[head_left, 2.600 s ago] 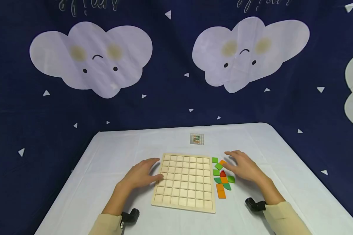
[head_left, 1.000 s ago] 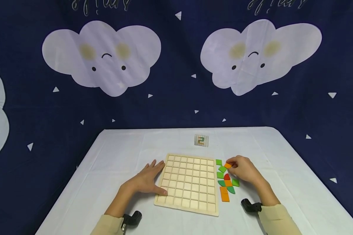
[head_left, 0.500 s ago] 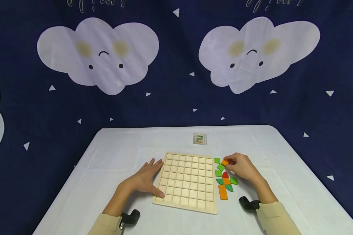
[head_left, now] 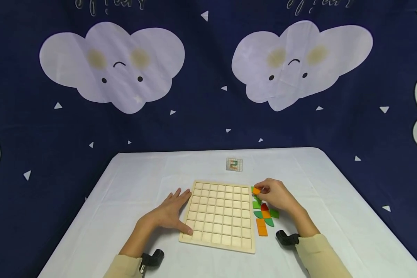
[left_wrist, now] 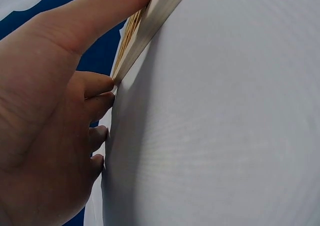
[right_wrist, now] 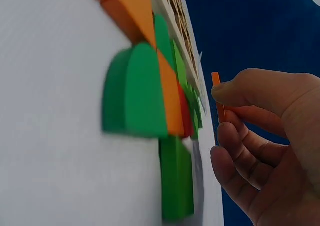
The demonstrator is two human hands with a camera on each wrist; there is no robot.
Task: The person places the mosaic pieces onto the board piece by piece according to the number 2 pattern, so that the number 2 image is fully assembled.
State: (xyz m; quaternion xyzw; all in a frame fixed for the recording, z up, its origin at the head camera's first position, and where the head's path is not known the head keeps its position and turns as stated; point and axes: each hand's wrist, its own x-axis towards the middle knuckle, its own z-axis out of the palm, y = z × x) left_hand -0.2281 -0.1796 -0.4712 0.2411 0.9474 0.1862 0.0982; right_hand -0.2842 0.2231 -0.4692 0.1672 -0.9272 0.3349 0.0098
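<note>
My right hand (head_left: 277,194) pinches an orange square tile (head_left: 256,190) between thumb and fingertips, above the green tiles by the board's far right corner. In the right wrist view that orange tile (right_wrist: 218,96) is seen edge-on, clear of the table. My left hand (head_left: 169,212) has its fingers spread along the left edge of the wooden grid board (head_left: 217,215). Its thumb lies on the board's rim near the front left corner. In the left wrist view the fingertips touch or nearly touch the board's side (left_wrist: 150,28).
Right of the board lie green squares (head_left: 256,205), a red curved piece (head_left: 264,207), dark green curved pieces (head_left: 269,222) and orange squares (head_left: 261,227), partly touching. A small pattern card (head_left: 234,165) lies behind the board on the white tablecloth (head_left: 153,170).
My right hand reached the orange tile, pinched it, lifted it and carried it left toward the board. My left hand spread its fingers and its thumb slid nearer the board's front corner.
</note>
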